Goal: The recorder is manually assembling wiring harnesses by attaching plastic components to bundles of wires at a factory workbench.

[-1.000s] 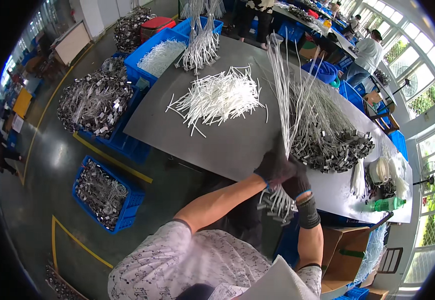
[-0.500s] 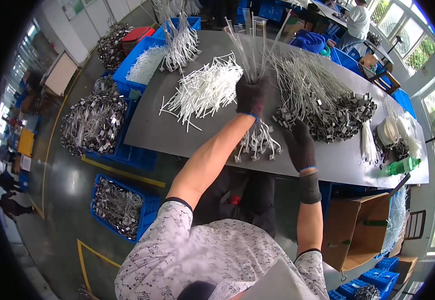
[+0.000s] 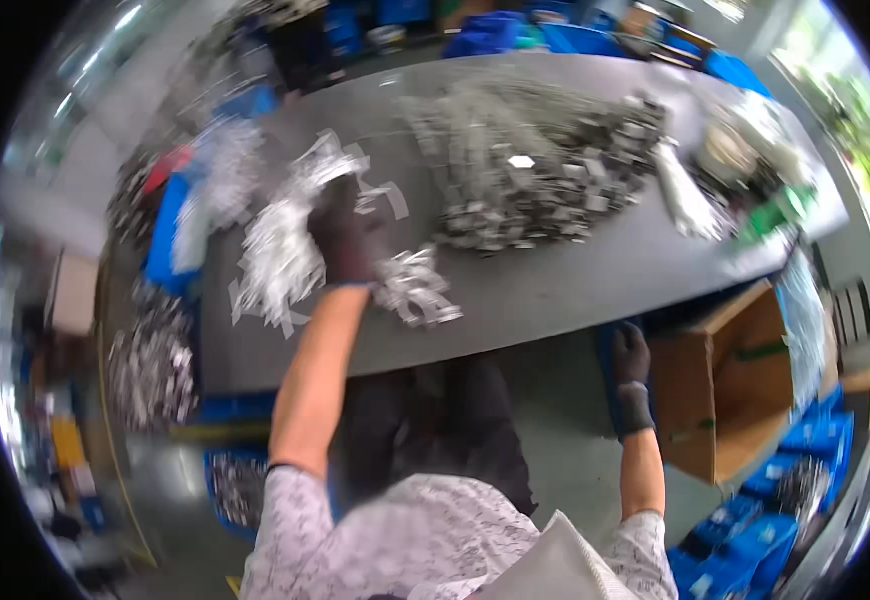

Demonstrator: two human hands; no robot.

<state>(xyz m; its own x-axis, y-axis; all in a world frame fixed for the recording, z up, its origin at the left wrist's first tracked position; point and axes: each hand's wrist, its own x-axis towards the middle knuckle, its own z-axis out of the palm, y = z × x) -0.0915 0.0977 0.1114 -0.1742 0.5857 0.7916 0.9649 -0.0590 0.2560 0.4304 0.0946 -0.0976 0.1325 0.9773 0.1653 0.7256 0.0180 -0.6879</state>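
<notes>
My left hand (image 3: 343, 238), in a dark glove, is closed around a bundle of thin cables (image 3: 417, 288) above the left part of the table. The bundle's small metal-looking connector ends stick out to the right of the hand. Just left of the glove lies a loose pile of short white tubes (image 3: 280, 255), partly covered by the hand. My right hand (image 3: 632, 355), also gloved, is below the table's front edge, beside an open cardboard box (image 3: 680, 405). Blur hides how its fingers are set, and I make out nothing in it.
A large heap of clear cables with dark connectors (image 3: 545, 190) covers the middle of the grey table (image 3: 515, 290). A white cable bundle (image 3: 690, 195) and a green bottle (image 3: 780, 212) lie at the right. Blue crates (image 3: 755, 560) stand lower right.
My view has turned. My left hand has moved left with the bundle, over beside the white tubes. My right hand has left the table by the cable heap and dropped below its front edge.
</notes>
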